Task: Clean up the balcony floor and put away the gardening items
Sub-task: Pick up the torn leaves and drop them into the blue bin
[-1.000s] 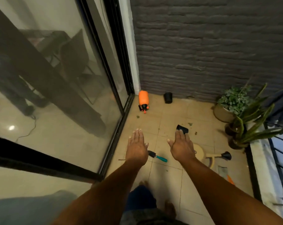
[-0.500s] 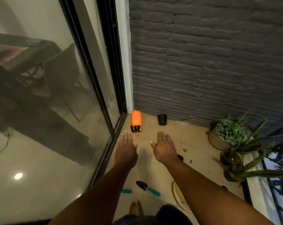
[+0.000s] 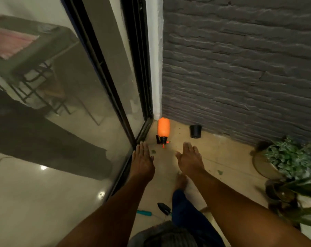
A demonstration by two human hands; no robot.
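Observation:
An orange spray bottle (image 3: 163, 130) lies on its side on the tiled floor (image 3: 222, 157) in the corner by the glass door, its black nozzle toward me. A small black pot (image 3: 195, 131) stands by the brick wall to its right. My left hand (image 3: 142, 162) and my right hand (image 3: 190, 160) are stretched out palm down, fingers apart, holding nothing, a short way short of the bottle. A black trowel (image 3: 164, 208) and a teal handle (image 3: 144, 213) lie on the floor near my legs. Small green leaf scraps (image 3: 220, 172) dot the tiles.
A sliding glass door (image 3: 71, 104) with a black frame runs along the left. A grey brick wall (image 3: 240, 68) closes the far side. Potted plants (image 3: 290, 159) stand at the right, with a dark pot (image 3: 279, 193) in front of them.
I have stepped toward the corner: the spray bottle and black pot are now closer and larger. Both hands stay out flat and empty. The trowel has dropped toward the bottom of the view.

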